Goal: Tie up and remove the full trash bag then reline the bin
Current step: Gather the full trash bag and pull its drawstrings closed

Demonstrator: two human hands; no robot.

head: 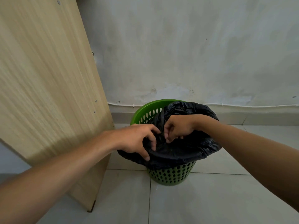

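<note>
A green perforated plastic bin (171, 174) stands on the tiled floor near the wall. A black trash bag (186, 151) lines it, folded over the near and right rim; the far left rim is bare green. Both hands meet over the middle of the bin's mouth. My left hand (137, 140) grips a bunch of the black plastic, thumb down over the near rim. My right hand (178, 127) pinches the gathered plastic right beside it with curled fingers. What lies inside the bag is hidden.
A light wooden furniture panel (48, 78) stands close on the left of the bin, reaching the floor. A stained white wall (194, 54) with a thin white cable (242, 106) along its base is right behind. Pale floor tiles (202, 199) spread in front and to the right.
</note>
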